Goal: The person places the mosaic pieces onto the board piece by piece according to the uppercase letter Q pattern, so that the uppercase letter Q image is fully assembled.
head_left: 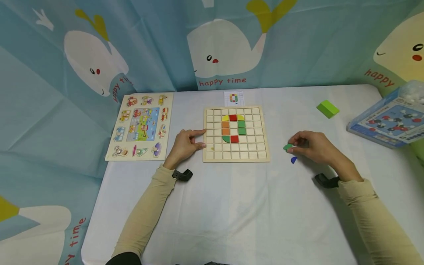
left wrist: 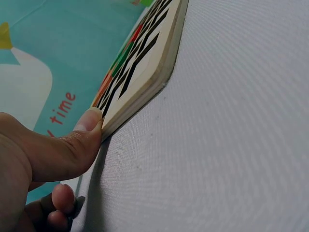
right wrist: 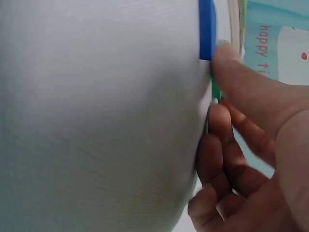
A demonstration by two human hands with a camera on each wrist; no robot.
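A wooden grid board (head_left: 236,157) lies mid-table, with yellow, red, orange and green pieces set in its squares as a ring. At its left edge, my left hand (head_left: 186,143) touches the frame with a spread thumb and index finger; the thumb (left wrist: 79,145) presses the rim in the left wrist view. To the right of the board, my right hand (head_left: 313,147) pinches a small green piece (head_left: 287,147) between thumb and fingers, low over the cloth. The green piece (right wrist: 216,89) is mostly hidden by the fingers. Just nearer lies a blue quarter-round piece (head_left: 293,159).
A pattern card (head_left: 233,98) lies behind the board. To the left is a picture puzzle board (head_left: 139,125) with vehicle pieces. At the back right are a bright green block (head_left: 328,109) and a blue box (head_left: 391,119). A whale-print curtain (head_left: 159,44) hangs behind.
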